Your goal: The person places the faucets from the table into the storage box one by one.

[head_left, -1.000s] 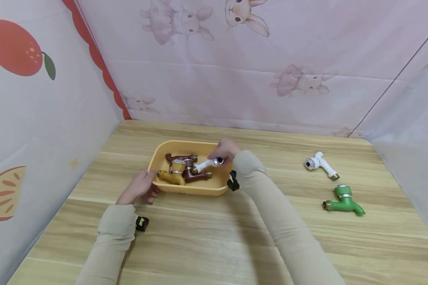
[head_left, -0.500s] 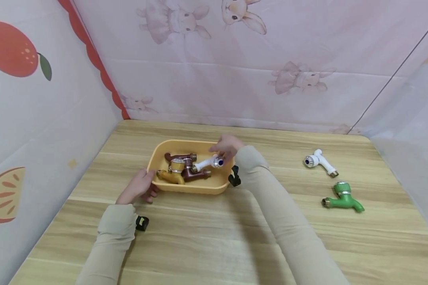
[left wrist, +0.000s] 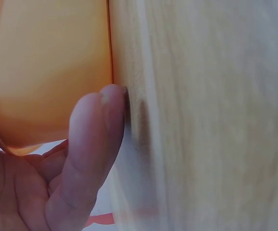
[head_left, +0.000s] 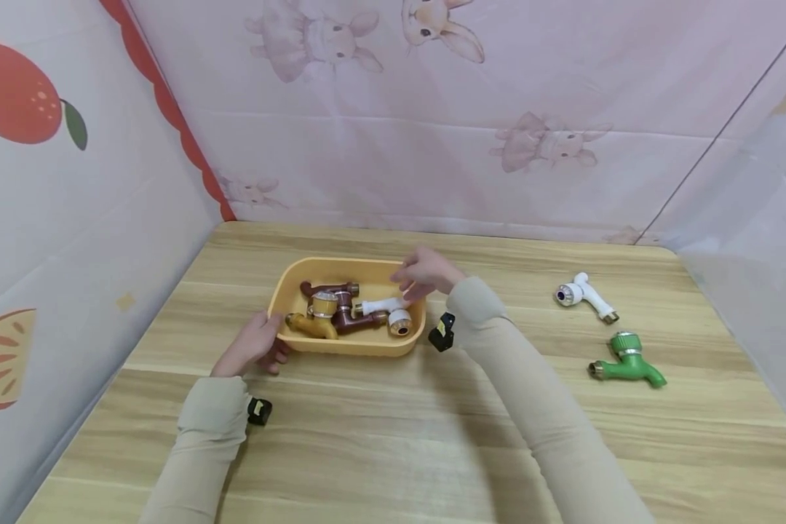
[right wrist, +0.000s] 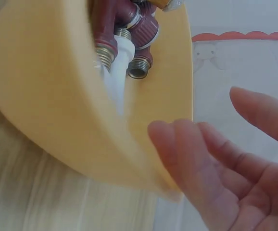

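Observation:
A yellow plastic basin point(head_left: 350, 348) stands on the wooden table. My left hand point(head_left: 254, 345) grips its left end, thumb at the rim and fingers against the outside wall, as the left wrist view also shows. Inside lie a mustard-yellow faucet point(head_left: 316, 325), dark red faucets point(head_left: 352, 322) and a white faucet point(head_left: 383, 306) at the right. Over the basin's back right rim is my right hand point(head_left: 427, 272), fingers loosely spread and overlapping the white faucet's edge. In the right wrist view, thumb and fingers point(right wrist: 192, 159) stand apart with nothing between them.
On the right of the table point(head_left: 340, 451) lie another white faucet point(head_left: 588, 295) and, nearer, a green faucet point(head_left: 629, 367). Printed fabric walls point(head_left: 393, 175) enclose the table at the back and both sides.
My right hand has let go of the white faucet, which has settled in the basin with its knob turned toward the front. The hand has moved slightly right; the left hand keeps its hold.

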